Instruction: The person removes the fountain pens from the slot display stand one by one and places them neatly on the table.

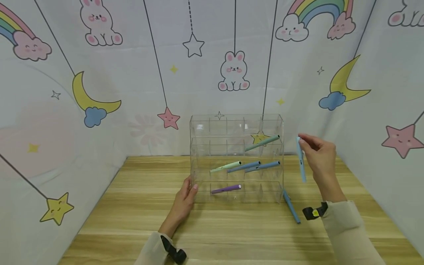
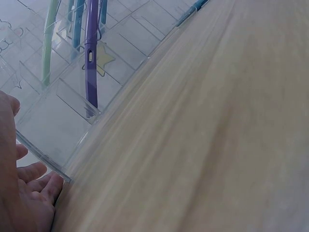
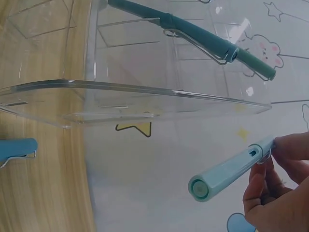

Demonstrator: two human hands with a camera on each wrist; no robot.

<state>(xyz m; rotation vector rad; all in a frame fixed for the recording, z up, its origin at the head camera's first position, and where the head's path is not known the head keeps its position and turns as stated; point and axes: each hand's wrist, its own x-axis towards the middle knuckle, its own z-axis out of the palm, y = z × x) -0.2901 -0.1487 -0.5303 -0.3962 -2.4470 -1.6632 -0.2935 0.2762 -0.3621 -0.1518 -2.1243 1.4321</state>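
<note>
A clear acrylic pen rack (image 1: 236, 144) with several compartments stands upright on the table. My left hand (image 1: 182, 202) holds its lower left side, thumb in front and fingers behind; in the left wrist view those fingers (image 2: 35, 173) curl by the rack's edge. To the right of the rack, my right hand (image 1: 319, 156) pinches a light blue pen (image 1: 301, 160) by its upper end, in the air, pointing down. Inside the rack lie a grey-green pen (image 1: 262, 142) higher up, a pale green pen (image 1: 226, 167) and two blue pens (image 1: 269, 165) below it, and a purple pen (image 1: 226, 189) in the bottom row.
Another blue pen (image 1: 291, 207) lies on the wooden table (image 1: 232, 232) near the rack's lower right corner. Behind the rack and at both sides hangs a white cloth (image 1: 142, 73) printed with rabbits, stars and moons.
</note>
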